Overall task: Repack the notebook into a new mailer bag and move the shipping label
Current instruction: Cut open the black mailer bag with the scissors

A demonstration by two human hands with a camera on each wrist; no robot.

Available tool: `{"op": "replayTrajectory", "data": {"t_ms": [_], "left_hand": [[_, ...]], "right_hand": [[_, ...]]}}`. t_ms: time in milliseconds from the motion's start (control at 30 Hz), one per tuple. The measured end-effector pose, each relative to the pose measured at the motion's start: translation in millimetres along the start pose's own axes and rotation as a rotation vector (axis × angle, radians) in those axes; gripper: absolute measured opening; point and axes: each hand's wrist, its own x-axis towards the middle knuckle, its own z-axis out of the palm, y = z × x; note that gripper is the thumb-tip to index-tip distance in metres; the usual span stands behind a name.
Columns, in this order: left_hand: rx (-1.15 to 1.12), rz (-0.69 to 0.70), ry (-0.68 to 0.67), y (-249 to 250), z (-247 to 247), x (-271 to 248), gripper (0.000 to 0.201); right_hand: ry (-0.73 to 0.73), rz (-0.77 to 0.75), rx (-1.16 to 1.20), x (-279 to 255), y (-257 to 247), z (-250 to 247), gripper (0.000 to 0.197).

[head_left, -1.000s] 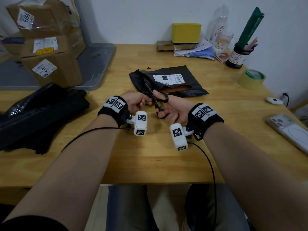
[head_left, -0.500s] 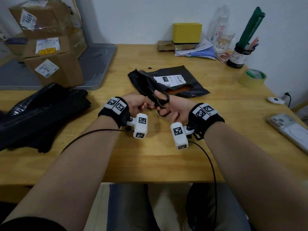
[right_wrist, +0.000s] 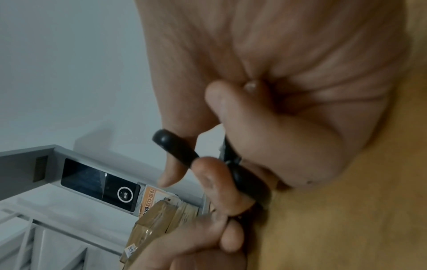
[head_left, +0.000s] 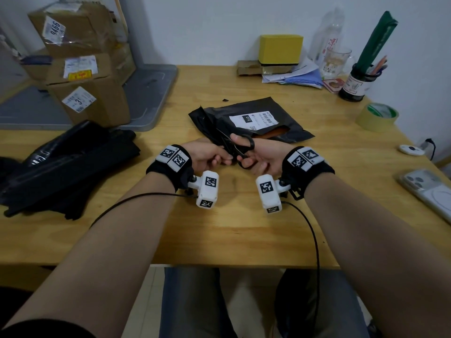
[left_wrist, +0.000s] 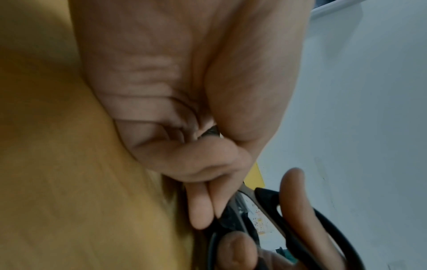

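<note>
Wooden table (head_left: pixel 239 230): two hands grip one pair of scissors (head_left: pixel 240 147).

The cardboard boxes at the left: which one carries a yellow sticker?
The middle box of the stack. Its white label has a yellow sticker below it; the top box and the front box show only white labels.

Home packing desk, wooden table (head_left: pixel 231 235), labelled cardboard boxes (head_left: pixel 83 76), tape roll (head_left: pixel 377 117), pen jar (head_left: pixel 356 81)
</note>
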Motion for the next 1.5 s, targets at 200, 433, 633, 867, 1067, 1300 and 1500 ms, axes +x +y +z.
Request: {"op": "replayTrajectory", "data": {"t_ms": [200, 433, 633, 867, 1067, 1300, 1500], "left_hand": [[0.016, 0.018, -0.024, -4.6, -2.2, -1.2, 0.014], [-0.040, 0.009, -0.083, -6.3, -4.1, -3.5, 0.015], [-0.034, 0.002, -0.084, -7.4, -3.2, -8.3, 0.015], [-0.016, -0.015, -0.102, -7.6, -1.4, -12.8, 0.019], [-0.029, -0.038, -0.103, -9.3, -3.7, -13.6, 0.014], [0.002, -0.043, -0.121, -8.4, -3.3, -15.8, 0.014], [0.051, -0.047, -0.125, -8.5, -0.9, -19.7, 0.012]], "right_hand": [[-0.006, 0.005, -0.105, 12.6, -8.3, -2.8, 0.070], [-0.037, 0.037, -0.195, 10.6, -18.0, -3.7, 0.070], [-0.016, 0.078, -0.213, 3.9, -29.6, 1.7, 0.056], [-0.083, 0.091, -0.187, 5.0, -36.0, 0.3, 0.056], [-0.109, 0.055, -0.181, 9.9, -39.4, 1.4, 0.056], [-0.096, 0.073, -0.208, 9.8, -43.2, 2.7, 0.054], [-0.078, 0.079, -0.233, 10.2, -44.8, 7.5, 0.055]]}}
